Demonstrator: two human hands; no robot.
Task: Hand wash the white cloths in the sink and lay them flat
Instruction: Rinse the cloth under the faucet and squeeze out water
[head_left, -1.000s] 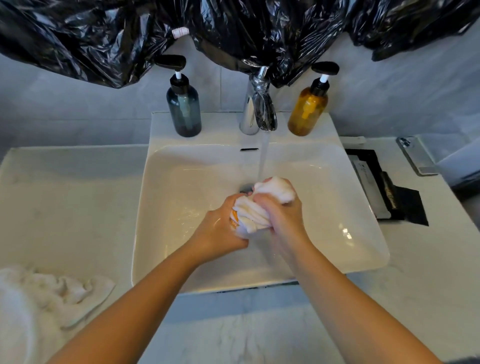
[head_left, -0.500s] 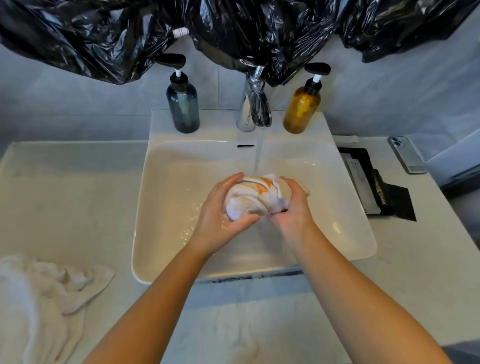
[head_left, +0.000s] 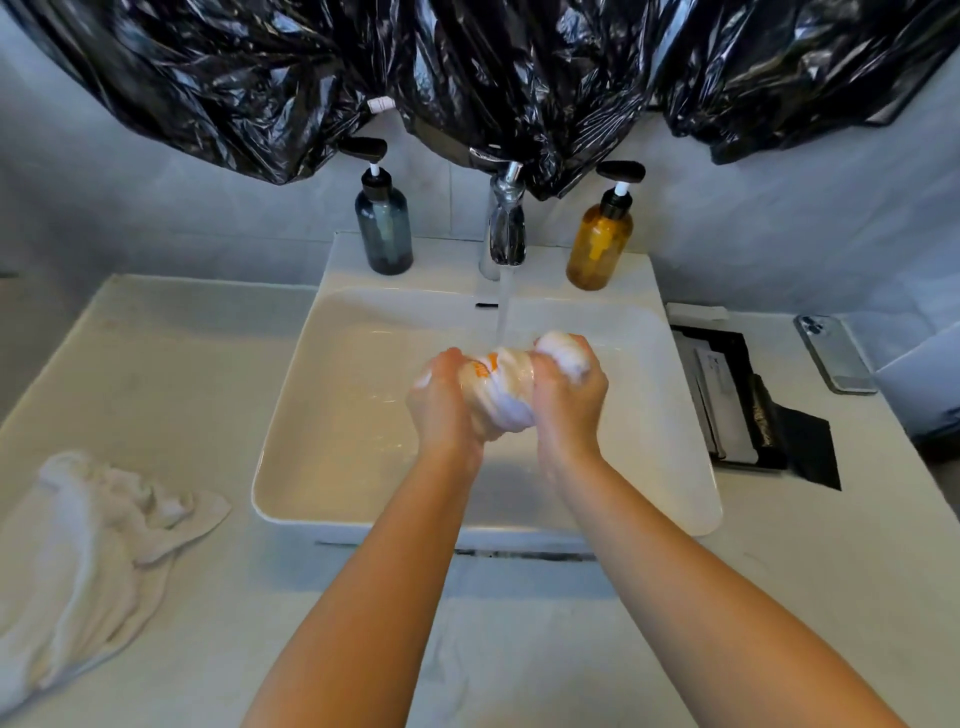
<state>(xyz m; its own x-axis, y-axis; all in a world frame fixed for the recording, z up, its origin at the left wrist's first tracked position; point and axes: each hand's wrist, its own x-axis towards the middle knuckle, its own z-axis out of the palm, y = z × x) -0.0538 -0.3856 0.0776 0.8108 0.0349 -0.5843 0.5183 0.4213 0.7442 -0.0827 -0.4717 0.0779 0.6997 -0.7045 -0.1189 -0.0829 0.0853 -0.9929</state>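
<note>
A bunched white cloth with orange print (head_left: 505, 391) is held over the white sink (head_left: 332, 447), right under the running stream from the chrome tap (head_left: 505, 228). My left hand (head_left: 441, 410) grips its left end and my right hand (head_left: 569, 395) grips its right end, a white wad poking out above the right fingers. Both hands are wet. Another crumpled white cloth (head_left: 88, 551) lies on the counter at the lower left.
A dark blue pump bottle (head_left: 383, 228) and an amber pump bottle (head_left: 600, 244) stand on the sink's back ledge. Black plastic sheeting (head_left: 467, 78) hangs above. A black tray (head_left: 737, 400) and a phone (head_left: 834, 358) lie on the counter at right.
Both hands have kept working the cloth under the stream; it is now stretched between them, the right hand gripping one end. The view shifted slightly.
</note>
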